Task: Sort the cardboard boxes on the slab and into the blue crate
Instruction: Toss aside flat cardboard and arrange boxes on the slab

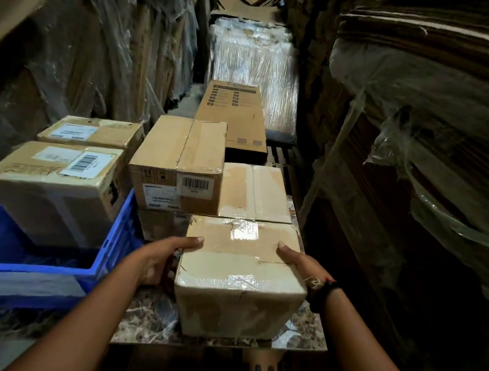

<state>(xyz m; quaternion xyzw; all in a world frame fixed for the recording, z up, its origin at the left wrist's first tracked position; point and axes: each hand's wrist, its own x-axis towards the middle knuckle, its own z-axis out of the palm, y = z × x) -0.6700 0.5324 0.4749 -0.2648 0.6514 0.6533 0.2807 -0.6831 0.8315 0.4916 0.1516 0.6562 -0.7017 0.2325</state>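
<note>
— Narrow aisle, with shrink-wrapped cardboard stacks (81, 55) on either side and a marble counter (151, 318) across it. What lies leftmost?

— Left of the grips, the blue crate (26, 270). A near box (53, 187) with a barcode label stands in it. A far box (92, 132) sits just behind, though whether that one is inside the crate I cannot tell.

— And the grips?

— The left grip (158, 262) curls round the left side of the small box (239, 272), thumb on top; the right grip (298, 262) clasps the right side likewise. The box sits between them at the counter's near edge. Lifted or resting, I cannot tell.

— Long axis?

— Its faces look nearly square, so none that matters. The crate lies leftward, so the left grip is nearer; I'd judge the box must clear the blue rim.

— Beyond the grips?

— A tall box (177, 162) and a low box (254, 192), touching side by side; a long box (231, 111) further off.
</note>
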